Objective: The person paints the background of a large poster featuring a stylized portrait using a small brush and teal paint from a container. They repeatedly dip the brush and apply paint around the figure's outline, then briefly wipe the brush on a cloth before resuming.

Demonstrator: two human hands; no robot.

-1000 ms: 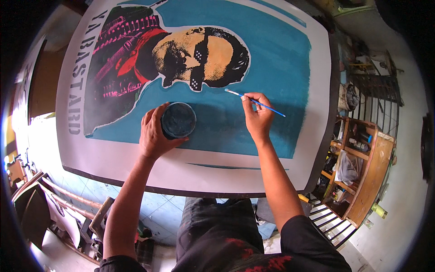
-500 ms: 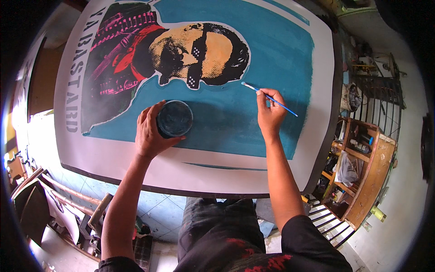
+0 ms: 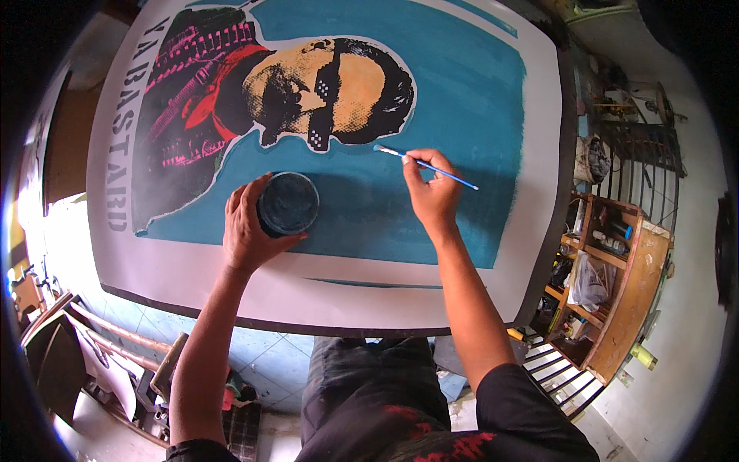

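Left hand [image 3: 250, 229]: fingers clamped on round, dark paint tub [image 3: 289, 203], over teal part of large white-bordered painting [image 3: 462, 92]. Right hand [image 3: 431, 189]: fingers pinching slim blue-handled paintbrush [image 3: 446, 175], tip near painted black-haired sideways head [image 3: 360, 88].

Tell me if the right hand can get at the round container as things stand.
Likely yes: only blue painted surface shows between the right hand and the round container, whose right side the left hand leaves free. The right hand does hold a thin brush, though.
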